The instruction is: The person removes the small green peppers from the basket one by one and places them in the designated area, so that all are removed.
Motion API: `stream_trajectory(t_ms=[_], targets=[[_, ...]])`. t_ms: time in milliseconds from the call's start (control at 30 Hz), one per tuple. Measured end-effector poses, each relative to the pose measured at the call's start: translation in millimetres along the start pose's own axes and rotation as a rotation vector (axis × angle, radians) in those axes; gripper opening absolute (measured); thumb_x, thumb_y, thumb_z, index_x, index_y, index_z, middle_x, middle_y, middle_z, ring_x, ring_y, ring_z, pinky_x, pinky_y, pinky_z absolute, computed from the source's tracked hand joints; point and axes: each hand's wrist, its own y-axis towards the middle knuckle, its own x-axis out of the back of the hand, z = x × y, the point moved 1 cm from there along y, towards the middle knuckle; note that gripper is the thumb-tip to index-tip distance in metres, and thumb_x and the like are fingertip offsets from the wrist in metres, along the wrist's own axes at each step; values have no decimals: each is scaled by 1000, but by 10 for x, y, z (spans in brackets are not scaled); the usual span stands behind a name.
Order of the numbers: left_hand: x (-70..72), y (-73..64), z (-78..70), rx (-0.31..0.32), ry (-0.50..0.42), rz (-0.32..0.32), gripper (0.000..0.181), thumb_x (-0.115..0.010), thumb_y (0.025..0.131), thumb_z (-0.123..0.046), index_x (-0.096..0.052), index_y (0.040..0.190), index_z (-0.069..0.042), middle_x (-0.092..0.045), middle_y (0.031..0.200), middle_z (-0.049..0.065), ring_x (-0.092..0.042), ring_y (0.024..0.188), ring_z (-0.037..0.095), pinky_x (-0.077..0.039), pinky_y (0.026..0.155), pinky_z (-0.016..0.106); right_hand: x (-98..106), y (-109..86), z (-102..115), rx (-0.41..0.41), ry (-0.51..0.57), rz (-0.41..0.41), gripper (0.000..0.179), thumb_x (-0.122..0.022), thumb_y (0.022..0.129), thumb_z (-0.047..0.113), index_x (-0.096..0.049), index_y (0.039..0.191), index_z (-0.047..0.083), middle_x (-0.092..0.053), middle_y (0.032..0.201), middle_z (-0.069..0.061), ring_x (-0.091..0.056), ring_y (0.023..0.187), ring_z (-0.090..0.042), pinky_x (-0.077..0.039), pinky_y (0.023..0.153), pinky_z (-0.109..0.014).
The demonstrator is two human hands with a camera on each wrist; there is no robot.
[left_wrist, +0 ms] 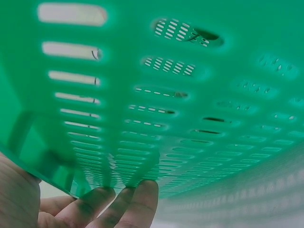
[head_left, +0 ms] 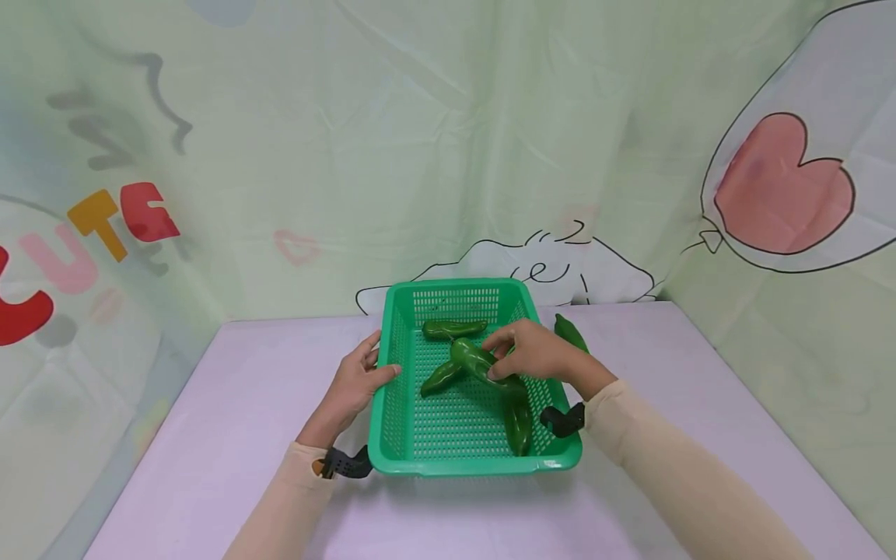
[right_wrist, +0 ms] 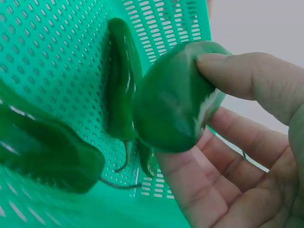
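A green plastic basket (head_left: 458, 467) with slotted walls stands on the table, holding several long green peppers. My left hand (head_left: 357, 381) grips its left rim, thumb over the edge; in the left wrist view the fingertips (left_wrist: 145, 199) lie against the outer wall. Inside the basket, my right hand (head_left: 532, 354) pinches a green pepper (right_wrist: 173, 97) between thumb and fingers. Under and around it lie a pepper near the back wall (head_left: 455, 330), a smaller-looking one (head_left: 441, 379) to the left and another (head_left: 518, 428) by the right wall.
One more green pepper (head_left: 570, 332) lies on the table outside the basket's right side, partly behind the right forearm. The pale lilac table (head_left: 280, 365) meets a printed cloth backdrop (head_left: 336, 179) at its back edge, and cloth hangs on both sides.
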Motion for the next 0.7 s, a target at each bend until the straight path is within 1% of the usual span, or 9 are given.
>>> stream_trajectory(t_ms=[200, 300, 400, 533, 600, 700], targets=[[0, -8, -15, -10, 0, 20, 81, -65, 101, -7, -19, 167, -7, -53, 151, 25, -63, 126, 40, -58, 91, 35, 95, -72, -14, -33, 6, -50, 50, -84, 86, 19, -71, 132, 4, -70, 118, -11, -62, 113, -29, -55, 87, -41], [1, -10, -11, -13, -1, 23, 81, -65, 101, -7, -19, 167, -7, -53, 151, 25, -63, 126, 40, -57, 92, 35, 140, -108, -27, -42, 11, -75, 51, -83, 87, 21, -71, 133, 4, -70, 120, -12, -61, 115, -30, -55, 89, -43], [1, -12, -9, -11, 5, 19, 81, -65, 101, -8, -19, 167, -7, -54, 151, 25, -64, 124, 37, -57, 92, 35, 187, -134, -47, -44, 27, -101, 50, -82, 87, 20, -70, 133, 4, -70, 115, -12, -61, 109, -29, -54, 87, -40], [-1, -12, -15, -11, 11, 10, 81, -65, 101, -8, -19, 167, -6, -54, 151, 25, -66, 123, 35, -57, 93, 36, 245, -162, -74, -46, 59, -121, 50, -80, 88, 18, -69, 134, 1, -68, 110, -12, -62, 93, -25, -54, 80, -37], [-2, -13, -18, -11, 13, 9, 81, -65, 101, -8, -19, 167, -6, -54, 151, 25, -66, 122, 35, -58, 93, 37, 268, -172, -87, -51, 74, -126, 50, -80, 89, 18, -68, 135, 1, -67, 110, -12, -63, 90, -24, -55, 79, -36], [-1, -13, -18, -11, 14, 11, 82, -65, 101, -8, -18, 167, -6, -53, 152, 25, -66, 122, 34, -57, 93, 37, 298, -193, -90, -53, 87, -131, 52, -79, 90, 19, -66, 136, 0, -66, 111, -13, -63, 92, -24, -57, 80, -36]])
